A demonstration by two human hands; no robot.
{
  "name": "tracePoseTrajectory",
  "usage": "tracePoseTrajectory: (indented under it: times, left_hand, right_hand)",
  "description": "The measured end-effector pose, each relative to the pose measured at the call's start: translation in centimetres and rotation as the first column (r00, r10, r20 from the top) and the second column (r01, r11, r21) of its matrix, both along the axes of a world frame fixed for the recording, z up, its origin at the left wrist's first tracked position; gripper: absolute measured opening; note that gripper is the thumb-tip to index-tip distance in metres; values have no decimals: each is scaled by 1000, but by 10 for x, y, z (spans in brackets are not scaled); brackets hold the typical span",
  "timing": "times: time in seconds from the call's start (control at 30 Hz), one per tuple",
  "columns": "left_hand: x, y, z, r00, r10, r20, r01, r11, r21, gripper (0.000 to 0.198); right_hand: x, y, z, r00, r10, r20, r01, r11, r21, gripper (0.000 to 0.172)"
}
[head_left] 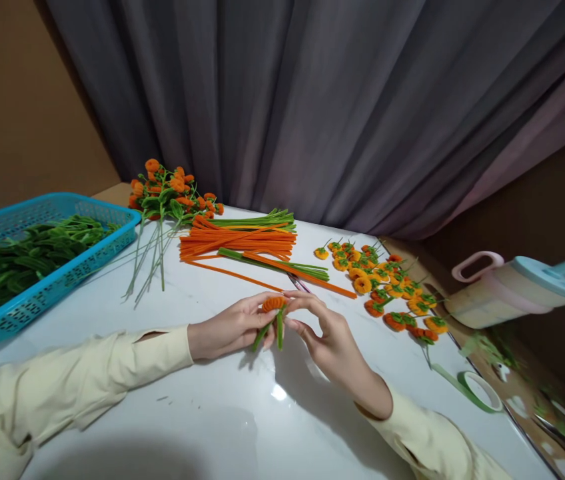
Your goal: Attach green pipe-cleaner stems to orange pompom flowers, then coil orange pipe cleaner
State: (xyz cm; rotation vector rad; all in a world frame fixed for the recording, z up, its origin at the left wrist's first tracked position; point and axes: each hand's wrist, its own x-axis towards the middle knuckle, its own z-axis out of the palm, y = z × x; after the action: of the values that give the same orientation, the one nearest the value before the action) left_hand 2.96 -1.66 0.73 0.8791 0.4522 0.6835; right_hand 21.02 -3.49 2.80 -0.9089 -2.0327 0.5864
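Observation:
Between my hands, above the white tabletop, is an orange pipe-cleaner flower (pixel 273 304) with green fuzzy strips (pixel 279 328) hanging below it. My left hand (pixel 232 327) grips it from the left, thumb and fingers closed around its side. From the right, my right hand (pixel 325 333) has its thumb and fingertips pinched at the flower's edge; exactly what the tips hold is hidden. Just beyond lie a bundle of orange pipe cleaners (pixel 237 240) and green pipe cleaners (pixel 267 219). A metal tool (pixel 298 283) lies partly covered behind my right hand.
A blue basket (pixel 62 273) of green leaves stands at left. Behind it are stemmed orange flowers (pixel 177 190). Several small flower heads (pixel 362 285) spread to the right, near a lidded cup (pixel 512 287) and green tape roll (pixel 482 392). A curtain (pixel 272 107) hangs at the back.

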Motion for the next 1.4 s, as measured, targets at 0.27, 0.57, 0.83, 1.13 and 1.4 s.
tracePoseTrajectory:
  times: [0.27,0.57,0.83,1.13,1.4]
  left_hand:
    - [2,-3,0,974,16,-225,34,976,217,26]
    - [6,-13,-7,952,38,-303,36,972,234,34]
    - [11,-16,-4,935,136,-328,-79,980,181,37]
    - [13,-16,-3,925,143,-352,-89,982,165,41]
    - [8,-9,6,929,23,-368,-47,997,-57,33]
  right_hand:
    - [-4,6,-3,968,-135,-210,56,938,-343,15]
    - [-8,4,2,943,-221,-249,26,795,-606,19]
    - [-16,-3,0,933,-201,-299,10,844,-536,15]
    - [-17,-18,-7,956,-231,-180,185,953,-240,7]
    - [-3,-10,-8,990,-53,130,24,977,212,21]
